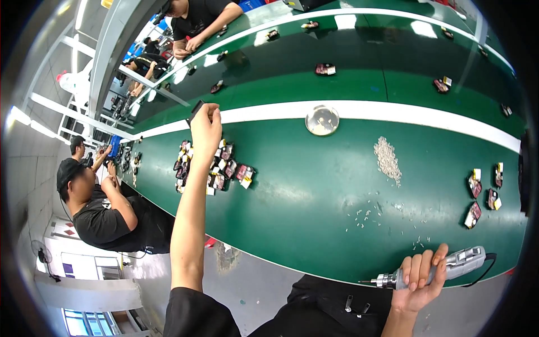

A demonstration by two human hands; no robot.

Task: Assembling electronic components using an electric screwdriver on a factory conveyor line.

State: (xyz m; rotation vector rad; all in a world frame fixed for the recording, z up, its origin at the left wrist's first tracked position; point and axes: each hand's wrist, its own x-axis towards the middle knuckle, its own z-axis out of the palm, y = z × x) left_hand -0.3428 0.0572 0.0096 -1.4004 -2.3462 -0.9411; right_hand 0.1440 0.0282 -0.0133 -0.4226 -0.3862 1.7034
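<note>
My left hand (205, 128) is stretched far out over the green belt (314, 185), fingers closed on a small dark flat part (195, 110) held above a pile of small dark circuit pieces (214, 166). My right hand (420, 281) stays close to my body at the belt's near edge, wrapped around a grey electric screwdriver (449, 266) whose bit points left. A heap of small silver screws (387, 159) lies on the belt between the two hands, with loose screws scattered below it.
A round shiny dish (322, 120) sits on the white stripe. Three more dark pieces (483, 196) lie at the right. A person in black (106, 213) works at the left; another person (196, 25) sits across the belt. More parts dot the far lane.
</note>
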